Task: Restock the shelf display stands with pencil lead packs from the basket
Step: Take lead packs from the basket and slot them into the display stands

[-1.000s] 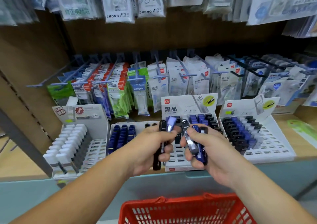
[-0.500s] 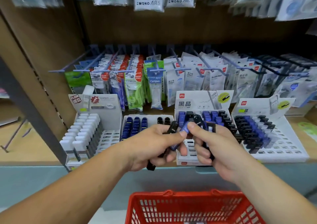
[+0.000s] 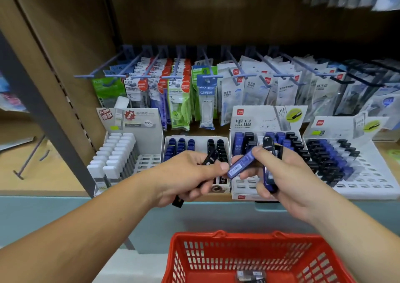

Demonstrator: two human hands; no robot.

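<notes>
In front of the shelf, above the red basket (image 3: 218, 236), I see both hands raised. The right hand (image 3: 285, 174) pinches a blue lead pack (image 3: 239, 166) between thumb and forefinger, with more blue and black packs clamped under its other fingers. The left hand (image 3: 186, 174) is curled round a black pack (image 3: 208, 160), its thumb just beside the blue lead pack's labelled end; I cannot tell whether they touch. Behind them stand a white-capped stand (image 3: 138, 120), a small stand (image 3: 200, 139), a Deli stand (image 3: 259, 118) and a wider stand (image 3: 368, 178). The hands cover the front rows of the middle two. Hanging packets (image 3: 249, 87) fill the pegs behind. The basket is cut off below; a few blurred packs (image 3: 251, 275) lie inside.
</notes>
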